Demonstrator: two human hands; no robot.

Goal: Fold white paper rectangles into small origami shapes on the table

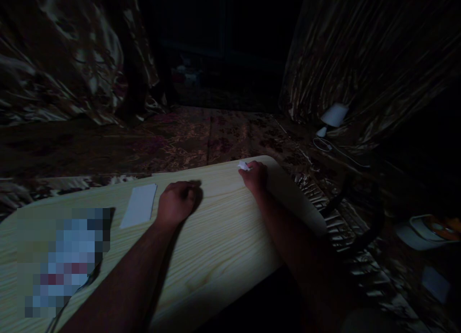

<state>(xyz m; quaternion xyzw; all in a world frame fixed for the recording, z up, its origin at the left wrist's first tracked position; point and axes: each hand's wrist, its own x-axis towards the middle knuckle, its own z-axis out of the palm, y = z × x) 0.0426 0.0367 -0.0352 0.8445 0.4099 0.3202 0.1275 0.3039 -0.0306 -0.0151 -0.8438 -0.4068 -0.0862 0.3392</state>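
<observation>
My right hand [256, 175] is near the far right end of the pale wood-grain table [219, 241]. Its fingers are closed on a small crumpled white piece of paper [243, 166]. My left hand [176, 202] rests on the tabletop with its fingers curled in. Whether anything is inside that curl is hidden in shadow. Just left of it lies a flat white sheet of paper [139, 206], perhaps folded or stacked, not touched by the hand.
A blurred-out pixelated object lies at the table's left, a cable beside it. Patterned carpet [187, 136] surrounds the table. Right of it on the floor are a small white lamp [334, 115] with its cord and a white-and-orange object [425, 232]. Draped curtains hang behind; the room is dark.
</observation>
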